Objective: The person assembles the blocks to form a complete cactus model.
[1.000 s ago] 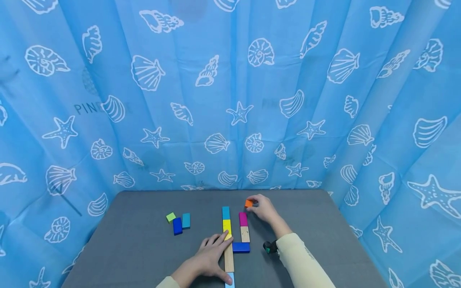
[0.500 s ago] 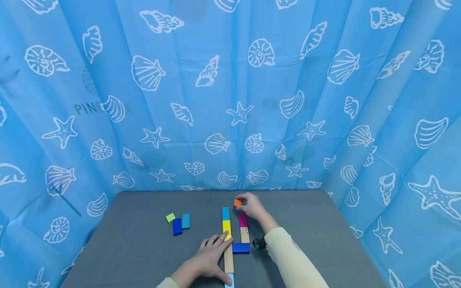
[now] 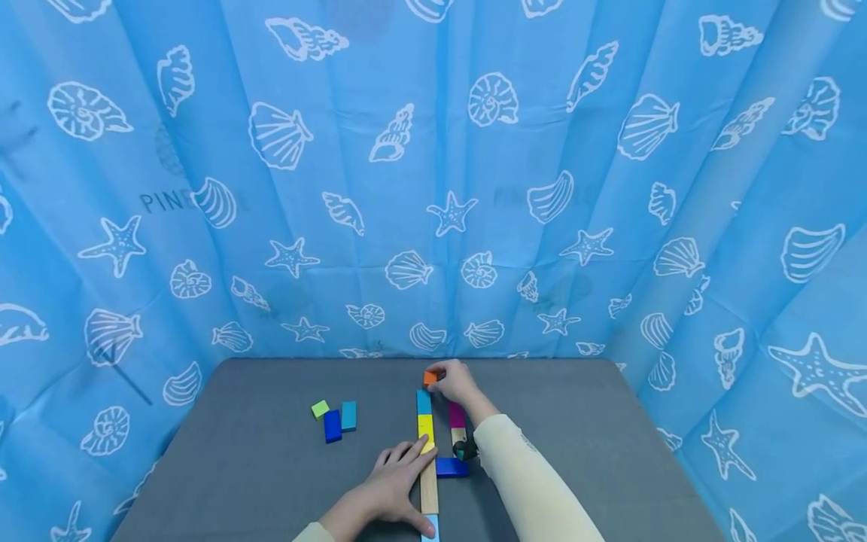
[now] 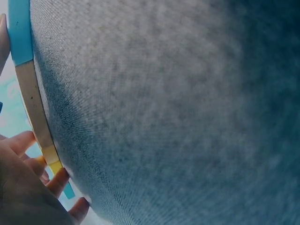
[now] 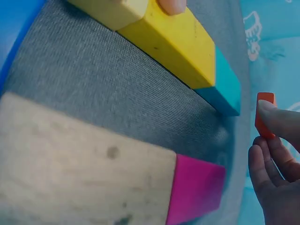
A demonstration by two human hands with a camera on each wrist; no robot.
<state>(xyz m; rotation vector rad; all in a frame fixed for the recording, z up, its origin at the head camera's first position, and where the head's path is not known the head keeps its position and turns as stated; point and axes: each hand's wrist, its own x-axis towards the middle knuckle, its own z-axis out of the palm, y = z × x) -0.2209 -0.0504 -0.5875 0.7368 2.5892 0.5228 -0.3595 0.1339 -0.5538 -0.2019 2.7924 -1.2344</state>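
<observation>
Orange blk: orange blk (image 3: 430,378) held near bench's (image 3: 257,489) far edge, approx mid-width, just past far end of row; R-wrist view shows gap to teal blk (image 3: 424,402). Resting or lifted: can't tell.
R hand (image 3: 454,382): fingers narrow, thumb + fingertips pinching orange blk from its right-edge side.
L hand (image 3: 396,485): fingers spread wide, lying along row; fingertip on yellow blk (image 3: 425,425), thumb on light-blue blk (image 3: 430,531) nr near edge.
Placing well: looks like a set-down at row's end; if so, I'd line up w/ teal blk's sides first, lower flat, slide in gently so the row doesn't buckle, then release straight up. L hand light: steady, don't shove. Keep R wrist clear of magenta blk (image 3: 457,413).
Orange axis: near-square in head view, longer than wide in R-wrist view; true long axis can't tell.
Row axis: straight, near edge to far edge, w/ plain wood blk (image 3: 430,489) mid-run.
Branch: blue blk (image 3: 452,467) crosswise, touching row's right side; magenta blk points to far edge, parallel to row.
</observation>
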